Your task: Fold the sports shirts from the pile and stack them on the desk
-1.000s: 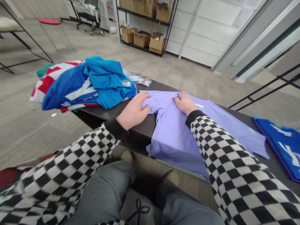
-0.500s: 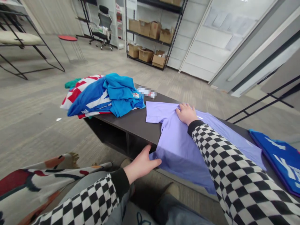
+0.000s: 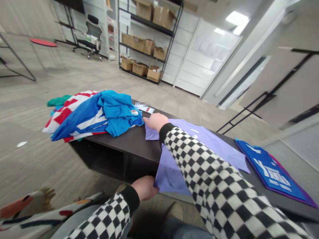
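A lavender T-shirt (image 3: 211, 141) lies spread over a dark bench (image 3: 139, 146), its lower part hanging down the front side. My left hand (image 3: 146, 187) is closed on the hem corner at the near edge, with most fingertips hidden behind the cloth. At the far side, my right hand (image 3: 157, 121) is at the end of the shirt's sleeve, its fingers bent over the cloth edge and partly hidden. My right forearm crosses above the shirt and covers part of it.
Left on the bench is a heap of jerseys (image 3: 117, 109) in blue, red-and-white check and green. A phone-like white item (image 3: 146, 108) lies behind it. Folded blue jerseys (image 3: 269, 169) are stacked at the right. Shelving with cardboard boxes (image 3: 139, 68) stands beyond.
My right hand has moved left from the shirt's shoulder area to the sleeve end. My left hand, open before, has closed on the hem corner. The view has shifted to the right.
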The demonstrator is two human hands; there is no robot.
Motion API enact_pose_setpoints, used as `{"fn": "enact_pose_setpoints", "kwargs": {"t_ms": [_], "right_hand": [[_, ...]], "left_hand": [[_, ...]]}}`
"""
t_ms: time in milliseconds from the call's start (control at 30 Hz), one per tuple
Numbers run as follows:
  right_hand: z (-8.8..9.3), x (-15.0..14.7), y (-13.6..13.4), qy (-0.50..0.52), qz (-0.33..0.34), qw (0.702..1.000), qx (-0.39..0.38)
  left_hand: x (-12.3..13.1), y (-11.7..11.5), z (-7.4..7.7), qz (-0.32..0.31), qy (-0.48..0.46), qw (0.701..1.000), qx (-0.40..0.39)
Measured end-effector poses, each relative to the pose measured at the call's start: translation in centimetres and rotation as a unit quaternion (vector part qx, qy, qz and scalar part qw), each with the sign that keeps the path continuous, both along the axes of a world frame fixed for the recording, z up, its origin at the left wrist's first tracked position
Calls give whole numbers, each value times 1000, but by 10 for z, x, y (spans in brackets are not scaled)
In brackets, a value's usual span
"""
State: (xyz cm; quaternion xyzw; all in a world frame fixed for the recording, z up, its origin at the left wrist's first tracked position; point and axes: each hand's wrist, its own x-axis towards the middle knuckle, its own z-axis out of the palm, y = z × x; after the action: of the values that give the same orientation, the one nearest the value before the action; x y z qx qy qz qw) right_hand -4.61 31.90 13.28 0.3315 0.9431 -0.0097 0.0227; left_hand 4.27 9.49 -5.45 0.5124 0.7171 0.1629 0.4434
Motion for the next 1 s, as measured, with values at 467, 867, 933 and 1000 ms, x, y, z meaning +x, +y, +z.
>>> {"fn": "enact_pose_setpoints", "kwargs": {"t_ms": [467, 867, 933, 1000], "right_hand": [[1, -23, -3, 26, -74, 994, -79], [-6, -24, -37, 23, -20, 996, -83], [-8, -23, -28, 6, -14, 996, -93], [-12, -22, -19, 7, -8, 995, -101]], "left_hand": [[16, -8, 20, -139, 55, 989, -14], [19, -9, 29, -134, 85, 987, -25], [20, -9, 29, -134, 84, 987, -28], [20, -9, 30, -138, 80, 987, -28]]}}
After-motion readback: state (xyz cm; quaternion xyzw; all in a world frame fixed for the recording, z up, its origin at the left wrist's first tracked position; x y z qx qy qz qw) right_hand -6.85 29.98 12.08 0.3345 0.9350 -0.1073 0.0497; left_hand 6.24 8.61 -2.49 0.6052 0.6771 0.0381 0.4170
